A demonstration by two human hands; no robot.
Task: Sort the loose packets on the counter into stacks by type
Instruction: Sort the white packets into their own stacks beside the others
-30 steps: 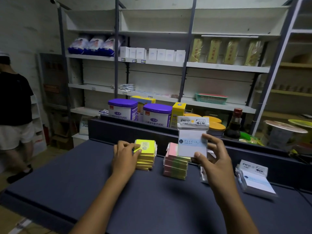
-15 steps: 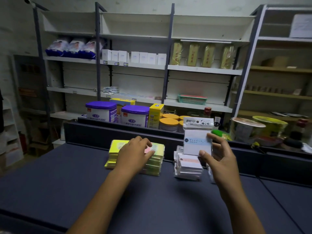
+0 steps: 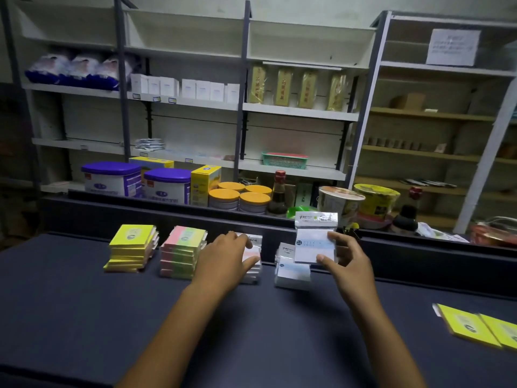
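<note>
Between the right hand's (image 3: 345,257) thumb and fingers stands a white packet (image 3: 314,242), held upright above the desk (image 3: 251,331), with a clear header flap on top and a pale blue band across its face; the print is too small to read. Just below it, touching the desk, sits a white stack (image 3: 291,268) of the same type, its upper part hidden behind the held packet. The left hand (image 3: 226,261) lies with fingers spread and nearly straight on top of a pink-white stack (image 3: 253,259), covering most of it, so only its right edge and a strip of header show. Left of that hand stands a pink-green stack (image 3: 181,252), and further left a yellow stack (image 3: 131,247), its packets slightly fanned. Far to the right of the right hand, two loose yellow packets (image 3: 475,326) lie flat on the desk, the outer one cut off by the frame edge. Motion blur softens all labels. Beyond the hands, behind the desk's raised back edge, stand purple-lidded tubs (image 3: 140,183), yellow boxes (image 3: 205,183), orange-lidded tins (image 3: 240,197), a dark bottle (image 3: 278,197) and cup noodles (image 3: 340,203), with shelves (image 3: 299,112) behind.
</note>
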